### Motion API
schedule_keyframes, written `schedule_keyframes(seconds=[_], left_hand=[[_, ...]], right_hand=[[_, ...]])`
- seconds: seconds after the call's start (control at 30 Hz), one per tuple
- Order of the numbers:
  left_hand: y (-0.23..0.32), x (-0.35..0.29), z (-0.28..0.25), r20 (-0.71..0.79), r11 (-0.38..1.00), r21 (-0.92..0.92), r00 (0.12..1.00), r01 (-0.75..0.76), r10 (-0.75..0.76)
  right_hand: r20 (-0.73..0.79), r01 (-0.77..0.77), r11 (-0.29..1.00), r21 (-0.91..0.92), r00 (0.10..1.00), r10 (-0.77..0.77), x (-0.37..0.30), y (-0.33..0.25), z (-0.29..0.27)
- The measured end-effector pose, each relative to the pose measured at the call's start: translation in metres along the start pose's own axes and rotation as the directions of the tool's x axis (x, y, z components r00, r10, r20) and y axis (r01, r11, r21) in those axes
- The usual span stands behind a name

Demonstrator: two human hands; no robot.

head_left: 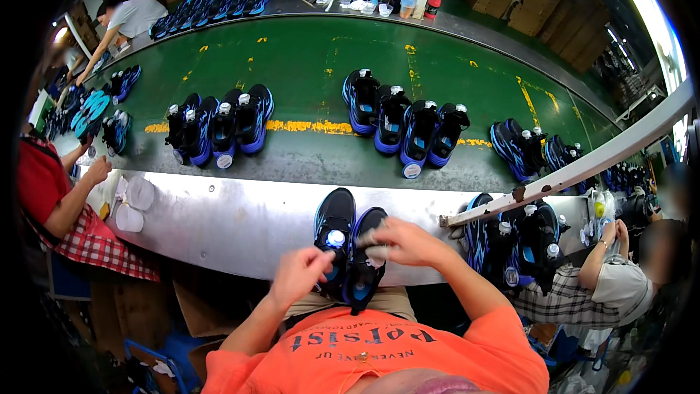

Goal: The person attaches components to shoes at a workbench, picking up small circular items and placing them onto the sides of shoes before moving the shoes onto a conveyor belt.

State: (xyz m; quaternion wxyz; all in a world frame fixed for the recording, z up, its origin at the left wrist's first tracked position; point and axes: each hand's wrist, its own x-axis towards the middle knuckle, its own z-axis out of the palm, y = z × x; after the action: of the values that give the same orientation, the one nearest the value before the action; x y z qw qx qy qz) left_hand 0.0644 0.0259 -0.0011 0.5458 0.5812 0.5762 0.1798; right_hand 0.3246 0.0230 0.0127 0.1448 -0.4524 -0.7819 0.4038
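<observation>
Right before me, a pair of black sneakers with blue and purple soles lies at the metal ledge's near edge, toes pointing away. White stuffing shows in the opening of the left sneaker point(336, 208). Beside that opening is my left hand point(301, 275), its fingers curled together in a pinch; what they hold, if anything, is too small to make out. My right hand point(405, 241) hovers over the right sneaker point(362, 277), close to its opening. Its fingers, with pale coverings on the tips, are smeared by motion.
Groups of similar sneakers point(251, 120) ride on the green belt point(306, 51) beyond the metal ledge point(240, 222). A white curved bar point(583, 160) crosses on the right, near more sneakers point(536, 237). Co-workers sit at both sides; clear round containers point(131, 219) lie at left.
</observation>
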Motion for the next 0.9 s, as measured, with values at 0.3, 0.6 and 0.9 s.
schedule_keyframes(seconds=[0.3,0.6,0.9], left_hand=[[0.006,0.053,0.011,0.297,0.657,0.261,0.706,-0.708,0.643],[0.034,0.003,0.032,-0.002,0.843,0.185,0.858,-0.505,0.514],[0.010,-0.040,0.052,0.294,0.937,-0.314,0.954,0.155,-0.059]], right_hand=[[-0.251,-0.099,0.988,0.117,0.960,0.126,-0.040,-0.016,0.041],[-0.271,-0.106,0.970,0.220,0.948,0.165,-0.032,0.001,0.039],[-0.240,0.011,0.977,0.214,0.970,0.042,-0.027,-0.002,0.031]])
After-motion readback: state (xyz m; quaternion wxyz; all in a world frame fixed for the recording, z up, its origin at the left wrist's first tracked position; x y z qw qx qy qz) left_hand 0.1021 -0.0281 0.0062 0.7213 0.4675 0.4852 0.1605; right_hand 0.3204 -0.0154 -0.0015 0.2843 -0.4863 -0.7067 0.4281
